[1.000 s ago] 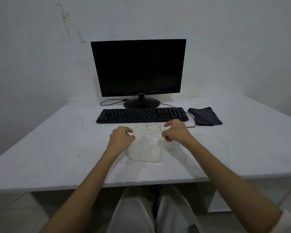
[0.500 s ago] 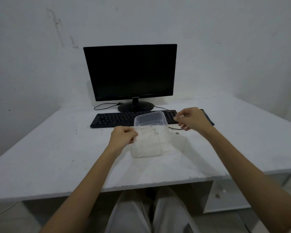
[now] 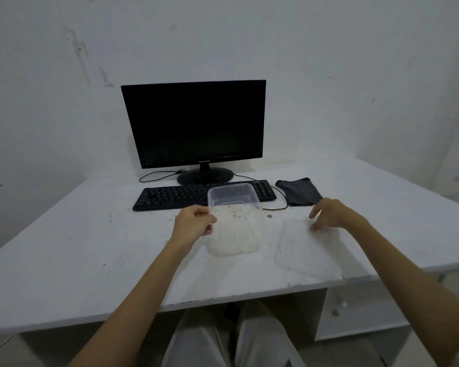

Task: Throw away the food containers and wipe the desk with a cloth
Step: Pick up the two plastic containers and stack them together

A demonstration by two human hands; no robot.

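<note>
- The left hand point(image 3: 195, 223) grips the left rim of a clear plastic food container point(image 3: 235, 223), thumb on top and fingers curled round the edge.
- The container is open and held at a tilt, its far end raised in front of the keyboard point(image 3: 175, 198). Whether its near end touches the bench point(image 3: 77, 247) I cannot tell. Pale residue and dark crumbs cling to its inside.
- The container's lid point(image 3: 308, 252) lies flat on the bench just to the right of the container and apart from it, close to the front edge.
- The right hand point(image 3: 331, 214) is spread with loose fingers. Its fingertips rest on the far edge of the lid and grip nothing.
- A dark grey cloth point(image 3: 298, 192) lies crumpled on the bench, right of the keyboard and just beyond the right hand.
- A few crumbs point(image 3: 269, 216) lie on the bench between the container and the lid.
- A black monitor point(image 3: 194, 123), screen dark, stands behind the keyboard against the white wall.
</note>
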